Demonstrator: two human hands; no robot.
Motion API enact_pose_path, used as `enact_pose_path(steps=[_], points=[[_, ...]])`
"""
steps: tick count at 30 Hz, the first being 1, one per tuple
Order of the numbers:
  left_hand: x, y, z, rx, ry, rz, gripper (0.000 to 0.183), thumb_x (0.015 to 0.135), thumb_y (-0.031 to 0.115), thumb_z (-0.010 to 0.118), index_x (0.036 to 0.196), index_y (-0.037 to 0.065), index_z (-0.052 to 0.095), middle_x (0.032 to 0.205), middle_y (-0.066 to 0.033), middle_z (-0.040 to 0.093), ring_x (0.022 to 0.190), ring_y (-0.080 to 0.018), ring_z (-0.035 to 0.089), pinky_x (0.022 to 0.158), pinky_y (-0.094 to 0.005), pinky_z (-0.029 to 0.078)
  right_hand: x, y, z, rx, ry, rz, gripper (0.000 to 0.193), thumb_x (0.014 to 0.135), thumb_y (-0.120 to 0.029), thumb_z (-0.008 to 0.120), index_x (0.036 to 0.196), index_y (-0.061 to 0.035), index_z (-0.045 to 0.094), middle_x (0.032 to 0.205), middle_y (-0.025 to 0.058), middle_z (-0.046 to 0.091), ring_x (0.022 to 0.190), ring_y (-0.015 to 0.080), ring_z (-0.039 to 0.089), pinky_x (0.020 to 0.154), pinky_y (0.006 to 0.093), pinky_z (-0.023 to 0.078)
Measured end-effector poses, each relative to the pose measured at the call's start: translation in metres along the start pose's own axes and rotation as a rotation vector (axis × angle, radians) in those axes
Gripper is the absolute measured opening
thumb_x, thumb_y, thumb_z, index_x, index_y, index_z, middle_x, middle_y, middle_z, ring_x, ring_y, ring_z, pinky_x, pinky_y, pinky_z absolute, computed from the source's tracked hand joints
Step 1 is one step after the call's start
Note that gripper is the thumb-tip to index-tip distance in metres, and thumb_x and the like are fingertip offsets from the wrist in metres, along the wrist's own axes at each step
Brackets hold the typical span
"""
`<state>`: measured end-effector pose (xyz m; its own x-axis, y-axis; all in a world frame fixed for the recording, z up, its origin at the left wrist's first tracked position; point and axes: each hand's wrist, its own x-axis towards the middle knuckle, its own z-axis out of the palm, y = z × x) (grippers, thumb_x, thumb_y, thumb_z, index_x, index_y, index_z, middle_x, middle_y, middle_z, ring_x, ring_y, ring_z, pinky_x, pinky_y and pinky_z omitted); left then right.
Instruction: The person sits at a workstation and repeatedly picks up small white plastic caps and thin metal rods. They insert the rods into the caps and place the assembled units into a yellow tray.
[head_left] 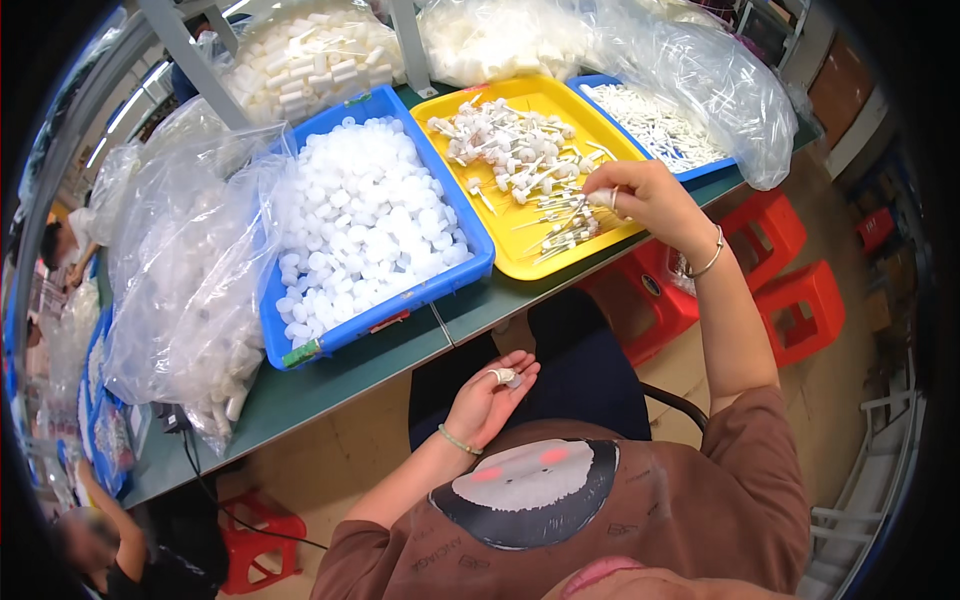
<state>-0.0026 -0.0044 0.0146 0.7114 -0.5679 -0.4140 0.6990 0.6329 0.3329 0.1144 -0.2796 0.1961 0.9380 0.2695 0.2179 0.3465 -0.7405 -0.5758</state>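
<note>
My left hand (488, 400) is low in front of my body, palm up, its thumb against the fingers. A small translucent white cap (515, 381) is held there, and a pale wrap covers a fingertip. Over the right front of the yellow tray (510, 258), my right hand (655, 203) has its fingers pinched together, also with a pale wrap on one digit. What they pinch is hidden. Beneath it lie thin white sticks with round white heads (575, 225); a larger heap of these pieces (515, 145) fills the tray's far part.
Left of the yellow tray, a blue bin (385, 318) holds loose white caps (365, 205). At its right, a blue tray (715, 172) contains small white parts. Clear plastic bags (190, 260) crowd the green table (330, 385). Red stools (800, 315) stand nearby; another person (125, 540) sits far left.
</note>
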Motion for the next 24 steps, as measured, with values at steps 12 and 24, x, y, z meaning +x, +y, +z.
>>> enact_pose_path(steps=[12, 24], points=[[-0.003, 0.000, 0.007, 0.014, -0.102, 0.013, 0.034, 0.088, -0.005, 0.044, 0.123, -0.007, 0.046, 0.126, -0.0198, 0.050, 0.122, -0.0297, 0.049, 0.106, -0.0357, 0.042, 0.000, 0.004, 0.013, 0.110, 0.127, -0.023, 0.016, 0.081, -0.006, 0.057, 0.094, -0.0006, 0.066, 0.081, 0.0108, 0.066, 0.073, 0.0176, 0.061, 0.071, 0.0297, 0.049], [-0.007, 0.002, 0.016, 0.099, -0.169, 0.077, 0.039, 0.092, -0.005, 0.043, 0.130, -0.009, 0.039, 0.140, -0.0257, 0.038, 0.133, -0.0325, 0.039, 0.110, -0.0351, 0.038, 0.014, -0.023, 0.020, -0.216, -0.113, 0.011, 0.015, 0.076, -0.002, 0.060, 0.089, 0.0004, 0.067, 0.076, 0.0118, 0.066, 0.073, 0.0249, 0.064, 0.070, 0.0336, 0.050]])
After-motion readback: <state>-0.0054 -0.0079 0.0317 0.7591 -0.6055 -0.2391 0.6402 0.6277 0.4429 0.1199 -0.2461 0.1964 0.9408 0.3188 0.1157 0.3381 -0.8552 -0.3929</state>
